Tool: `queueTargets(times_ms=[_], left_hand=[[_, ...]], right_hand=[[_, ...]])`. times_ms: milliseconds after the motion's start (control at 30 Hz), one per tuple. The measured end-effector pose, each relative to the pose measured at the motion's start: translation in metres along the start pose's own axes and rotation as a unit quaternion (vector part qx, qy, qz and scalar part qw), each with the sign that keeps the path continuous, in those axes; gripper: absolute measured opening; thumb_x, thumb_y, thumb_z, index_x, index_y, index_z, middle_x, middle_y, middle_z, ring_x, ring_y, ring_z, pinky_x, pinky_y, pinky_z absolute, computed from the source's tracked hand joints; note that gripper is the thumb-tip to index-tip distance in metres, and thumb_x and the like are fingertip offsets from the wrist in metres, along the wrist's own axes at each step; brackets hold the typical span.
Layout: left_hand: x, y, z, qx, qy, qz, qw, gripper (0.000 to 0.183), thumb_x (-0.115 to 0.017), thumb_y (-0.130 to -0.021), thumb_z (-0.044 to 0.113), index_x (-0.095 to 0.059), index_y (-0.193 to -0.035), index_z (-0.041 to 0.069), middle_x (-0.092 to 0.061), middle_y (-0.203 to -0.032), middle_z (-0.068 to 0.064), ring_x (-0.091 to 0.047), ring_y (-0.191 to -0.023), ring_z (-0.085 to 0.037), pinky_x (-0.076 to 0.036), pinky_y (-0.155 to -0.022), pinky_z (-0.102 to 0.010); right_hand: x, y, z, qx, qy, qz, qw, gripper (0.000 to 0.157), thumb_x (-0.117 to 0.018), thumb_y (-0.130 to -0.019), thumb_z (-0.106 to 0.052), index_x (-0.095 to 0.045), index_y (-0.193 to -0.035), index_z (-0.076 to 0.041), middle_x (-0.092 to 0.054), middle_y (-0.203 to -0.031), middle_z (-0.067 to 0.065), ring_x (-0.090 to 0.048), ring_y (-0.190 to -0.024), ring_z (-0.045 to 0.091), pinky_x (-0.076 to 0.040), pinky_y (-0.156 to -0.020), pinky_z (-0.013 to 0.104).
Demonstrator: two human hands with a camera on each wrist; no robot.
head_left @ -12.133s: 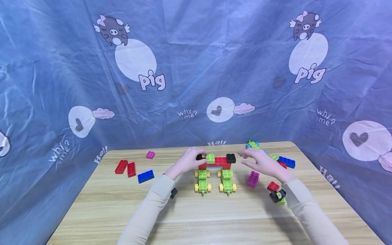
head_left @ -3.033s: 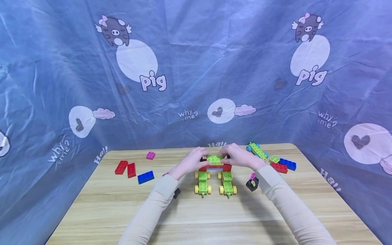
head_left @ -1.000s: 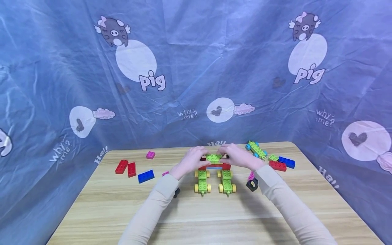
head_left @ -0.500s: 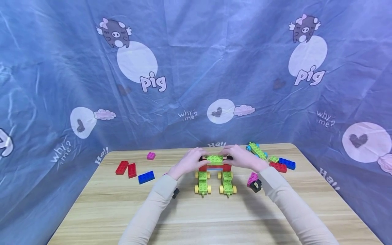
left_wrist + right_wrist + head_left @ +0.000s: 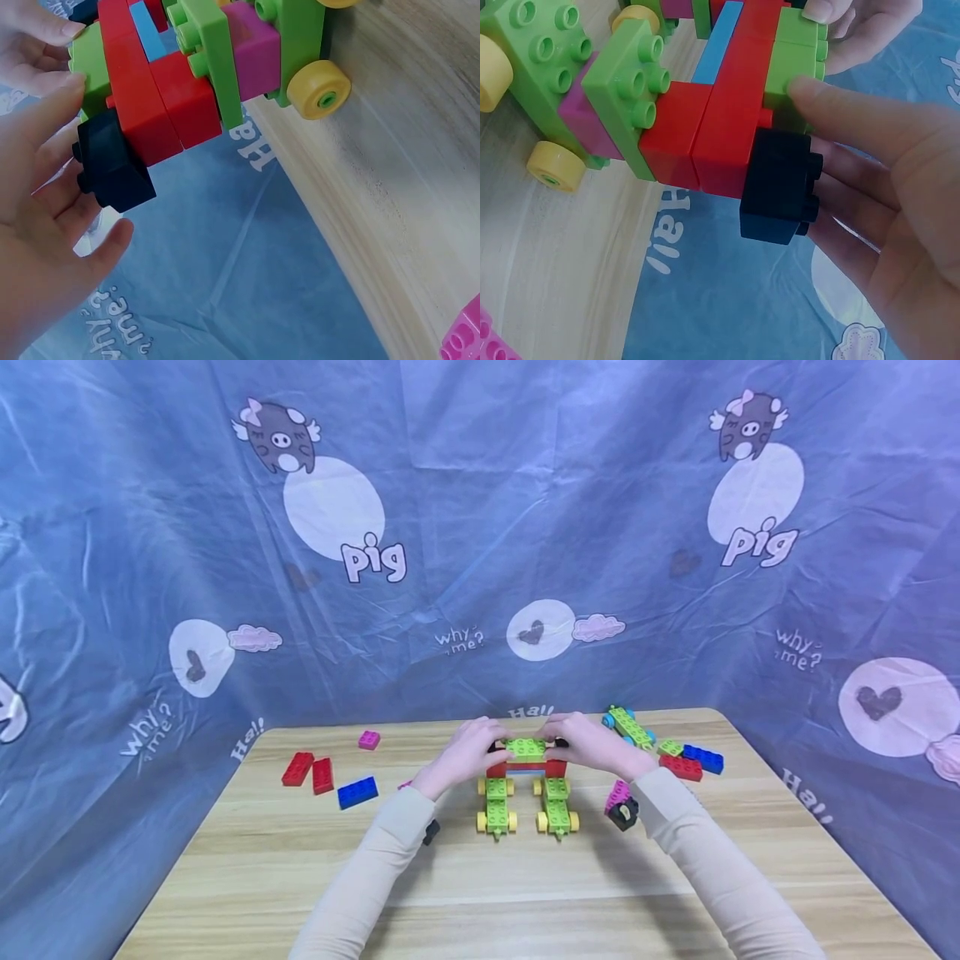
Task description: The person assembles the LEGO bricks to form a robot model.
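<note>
Creased blue sheet (image 5: 465,527), apparently cloth, behind a wood-grain table (image 5: 480,893)

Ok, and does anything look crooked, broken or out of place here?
Nothing looks damaged or spilled. The black bricks stick out past both ends of the red beam, with bare red studs beside the green bricks, but the ends match, so it's probably deliberate.

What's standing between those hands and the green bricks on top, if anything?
Nothing visible: the left hand and right hand both touch the light-green bricks. A black brick sits at each end, not blocking contact.
</note>
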State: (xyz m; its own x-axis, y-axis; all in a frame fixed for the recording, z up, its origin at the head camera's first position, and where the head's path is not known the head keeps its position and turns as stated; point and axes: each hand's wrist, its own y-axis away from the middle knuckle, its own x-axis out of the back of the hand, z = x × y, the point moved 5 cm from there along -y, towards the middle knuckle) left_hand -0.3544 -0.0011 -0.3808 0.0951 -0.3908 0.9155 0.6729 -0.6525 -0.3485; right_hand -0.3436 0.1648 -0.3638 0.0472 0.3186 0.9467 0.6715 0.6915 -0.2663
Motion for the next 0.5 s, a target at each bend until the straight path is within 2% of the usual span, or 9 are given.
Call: queueTargets(times_ms=[200,500], left_hand=[[-0.0017,0.001,-0.003,0.022,0.017,-0.017,0.9995,0.034,-0.065,-0.087,0.034,-0.066,-0.114,0.014,-0.068,-0.112,-0.001,-0.06,-0.103,-0.017,-0.046,-0.097,-0.037],[-0.0019,0.0036,-0.0045,0.023,0.03,-0.015,0.9992,0.036,-0.064,-0.088,0.035,-0.065,-0.117,0.014,-0.067,-0.116,-0.001,-0.059,-0.106,-0.017,-0.047,-0.097,-0.035]], right_hand=[[-0.0007,0.0008,0.0016,-0.006,-0.003,0.006,1.0,0.023,-0.071,-0.083,-0.019,-0.069,-0.104,-0.012,-0.069,-0.1,0.001,-0.066,-0.09,0.014,-0.057,-0.078,0.028],[0.0006,0.0016,-0.0007,-0.003,-0.003,0.008,1.0,0.024,-0.071,-0.083,-0.018,-0.069,-0.106,-0.011,-0.069,-0.101,0.002,-0.067,-0.091,0.015,-0.057,-0.078,0.028]])
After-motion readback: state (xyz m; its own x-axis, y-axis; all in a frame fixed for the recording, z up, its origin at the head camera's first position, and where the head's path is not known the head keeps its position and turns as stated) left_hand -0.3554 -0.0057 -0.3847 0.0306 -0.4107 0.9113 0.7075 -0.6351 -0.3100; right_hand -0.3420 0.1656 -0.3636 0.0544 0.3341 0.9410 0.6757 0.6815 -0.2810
